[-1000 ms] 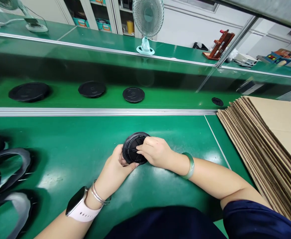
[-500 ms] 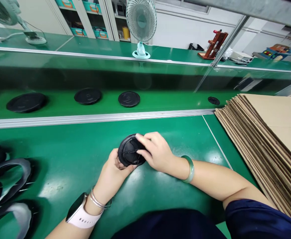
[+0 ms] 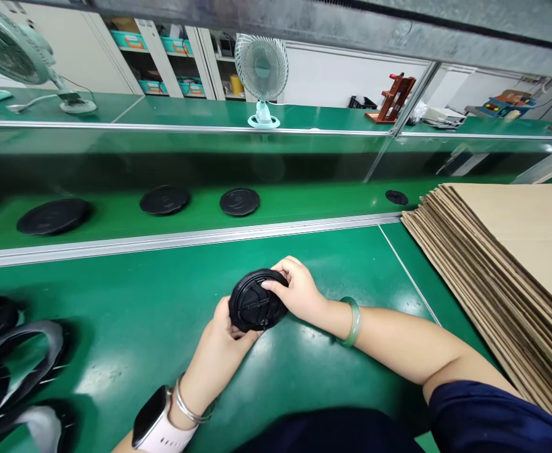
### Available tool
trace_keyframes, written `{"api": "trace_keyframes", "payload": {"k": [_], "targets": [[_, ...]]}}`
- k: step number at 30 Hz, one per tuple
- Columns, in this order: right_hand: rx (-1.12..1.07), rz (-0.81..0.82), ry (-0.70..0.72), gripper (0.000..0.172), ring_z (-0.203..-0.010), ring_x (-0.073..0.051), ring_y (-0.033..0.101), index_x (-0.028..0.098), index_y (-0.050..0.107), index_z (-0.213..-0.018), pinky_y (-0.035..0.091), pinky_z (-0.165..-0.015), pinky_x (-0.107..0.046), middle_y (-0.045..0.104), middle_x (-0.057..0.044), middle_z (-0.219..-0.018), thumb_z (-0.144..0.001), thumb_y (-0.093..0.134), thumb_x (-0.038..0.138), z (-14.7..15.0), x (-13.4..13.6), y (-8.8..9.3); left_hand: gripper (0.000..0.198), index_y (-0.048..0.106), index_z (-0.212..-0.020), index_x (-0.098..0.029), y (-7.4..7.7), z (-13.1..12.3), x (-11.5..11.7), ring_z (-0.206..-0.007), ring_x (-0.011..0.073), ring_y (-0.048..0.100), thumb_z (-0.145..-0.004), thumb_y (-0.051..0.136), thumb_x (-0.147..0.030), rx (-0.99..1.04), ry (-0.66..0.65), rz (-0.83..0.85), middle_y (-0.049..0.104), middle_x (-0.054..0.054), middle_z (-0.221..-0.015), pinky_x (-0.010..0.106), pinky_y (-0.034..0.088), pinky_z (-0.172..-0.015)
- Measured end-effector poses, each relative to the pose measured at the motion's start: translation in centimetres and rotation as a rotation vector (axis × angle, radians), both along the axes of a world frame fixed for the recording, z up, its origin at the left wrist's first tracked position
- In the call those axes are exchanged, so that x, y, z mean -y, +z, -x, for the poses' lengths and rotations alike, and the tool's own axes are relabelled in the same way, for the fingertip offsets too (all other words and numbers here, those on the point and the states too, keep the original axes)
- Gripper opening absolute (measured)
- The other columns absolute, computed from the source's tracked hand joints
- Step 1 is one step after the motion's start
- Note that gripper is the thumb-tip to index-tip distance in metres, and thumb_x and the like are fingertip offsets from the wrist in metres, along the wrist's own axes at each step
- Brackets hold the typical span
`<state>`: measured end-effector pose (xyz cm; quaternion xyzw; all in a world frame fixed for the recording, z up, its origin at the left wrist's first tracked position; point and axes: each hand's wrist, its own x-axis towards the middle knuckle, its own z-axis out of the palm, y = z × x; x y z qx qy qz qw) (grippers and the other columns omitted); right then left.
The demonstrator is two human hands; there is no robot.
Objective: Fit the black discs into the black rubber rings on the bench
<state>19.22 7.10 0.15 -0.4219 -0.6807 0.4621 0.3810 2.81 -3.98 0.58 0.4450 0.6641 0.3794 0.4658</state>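
Note:
Between both hands is a round black plastic disc [image 3: 257,305] with a raised rim and ribs across its face, held tilted above the green bench. My left hand [image 3: 231,340] is closed around its lower left edge, the thumb along the bottom; the fingers behind are partly hidden. At the upper right edge, my right hand [image 3: 299,289] grips the rim, with its thumb on the disc's face and fingers over the back.
Several black discs, such as one [image 3: 239,202], lie on the green strip behind a metal rail [image 3: 200,237]. Curved black parts [image 3: 30,352] lie at left. A cardboard stack [image 3: 493,283] stands at right. A fan [image 3: 262,75] is on the shelf behind.
My right hand has gone from resting fingers on the disc's face to gripping its upper right rim. The disc has turned to show more of its face. The camera view has tipped upward.

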Motion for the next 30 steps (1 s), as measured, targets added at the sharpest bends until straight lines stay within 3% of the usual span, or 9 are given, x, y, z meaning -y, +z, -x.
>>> {"api": "trace_keyframes", "payload": {"k": [3,7,16,19,21,22,25,27,30], "targets": [[-0.039,0.069,0.093,0.022,-0.081,-0.017,0.057,0.020,0.062,-0.085,0.048,-0.077,-0.032,0.057,0.000,-0.090,-0.078,0.080,0.031,-0.2,-0.3,0.2,0.058,0.046,-0.120,-0.023,-0.1,0.1,-0.1,-0.098,0.0281,0.072,-0.072,0.076,-0.036,0.035,0.000,-0.014,0.072,0.006,-0.108,0.040,0.060,-0.083],[-0.145,0.250,0.340,0.058,-0.101,-0.022,0.062,0.022,0.061,-0.108,0.050,-0.090,-0.036,0.066,-0.002,-0.107,-0.062,0.091,0.039,-0.6,-0.7,0.5,0.060,0.046,-0.120,-0.023,-0.4,0.2,-0.2,-0.099,0.0279,0.072,-0.072,0.079,-0.036,0.097,-0.008,-0.027,0.072,0.006,-0.110,0.042,0.059,-0.086],[-0.023,0.238,0.301,0.056,-0.092,-0.025,0.065,0.018,0.063,-0.100,0.052,-0.087,-0.040,0.070,-0.003,-0.097,-0.058,0.091,0.042,-0.4,-1.6,0.5,0.060,0.044,-0.123,-0.023,0.0,-0.6,-0.2,-0.099,0.0249,0.072,-0.074,0.078,-0.028,0.236,-0.025,-0.033,0.072,0.007,-0.112,0.040,0.057,-0.089],[0.031,0.068,0.074,0.053,-0.095,-0.028,0.065,0.017,0.064,-0.107,0.052,-0.090,-0.045,0.071,-0.007,-0.103,-0.068,0.084,0.048,-1.5,-5.8,1.0,0.068,0.036,-0.134,-0.023,0.3,-0.7,0.0,-0.082,0.0193,0.072,-0.077,0.075,-0.026,0.241,-0.043,-0.043,0.072,0.007,-0.105,0.038,0.056,-0.083],[0.129,-0.230,-0.259,0.050,-0.103,-0.030,0.063,0.017,0.062,-0.116,0.049,-0.096,-0.049,0.069,-0.011,-0.112,-0.080,0.072,0.051,-2.5,-10.1,1.0,0.069,0.035,-0.136,-0.022,0.4,-0.6,0.1,-0.078,0.0170,0.070,-0.078,0.073,-0.024,0.224,-0.075,-0.056,0.071,0.008,-0.105,0.035,0.055,-0.078],[0.214,-0.377,-0.318,0.048,-0.114,-0.032,0.059,0.016,0.061,-0.123,0.044,-0.103,-0.051,0.066,-0.014,-0.122,-0.087,0.065,0.048,-3.0,-12.3,0.7,0.067,0.037,-0.135,-0.022,0.3,-0.5,0.1,-0.079,0.0166,0.069,-0.078,0.072,-0.023,0.220,-0.090,-0.065,0.071,0.008,-0.105,0.033,0.054,-0.076],[0.595,-0.581,-0.103,0.051,-0.135,-0.037,0.045,0.016,0.059,-0.132,0.029,-0.115,-0.059,0.056,-0.017,-0.141,-0.092,0.055,0.047,-4.3,-17.5,-1.0,0.060,0.045,-0.131,-0.020,0.2,-0.5,0.2,-0.079,0.0169,0.069,-0.077,0.072,-0.020,0.193,-0.105,-0.080,0.072,0.008,-0.101,0.032,0.054,-0.073],[0.773,-0.602,-0.075,0.057,-0.144,-0.039,0.033,0.018,0.053,-0.141,0.023,-0.117,-0.064,0.046,-0.014,-0.151,-0.095,0.046,0.052,-5.0,-19.1,-2.7,0.055,0.050,-0.128,-0.020,0.4,-0.6,0.5,-0.078,0.0177,0.070,-0.077,0.072,-0.020,0.165,-0.106,-0.096,0.073,0.008,-0.099,0.033,0.055,-0.072],[0.828,-0.643,-0.107,0.070,-0.148,-0.037,0.028,0.018,0.046,-0.149,0.026,-0.117,-0.062,0.040,-0.013,-0.156,-0.096,0.036,0.063,-6.0,-19.7,-5.0,0.049,0.057,-0.123,-0.021,1.9,-0.2,1.3,-0.090,0.0212,0.070,-0.076,0.072,-0.017,0.070,-0.076,-0.165,0.074,0.008,-0.106,0.039,0.056,-0.085]]}}
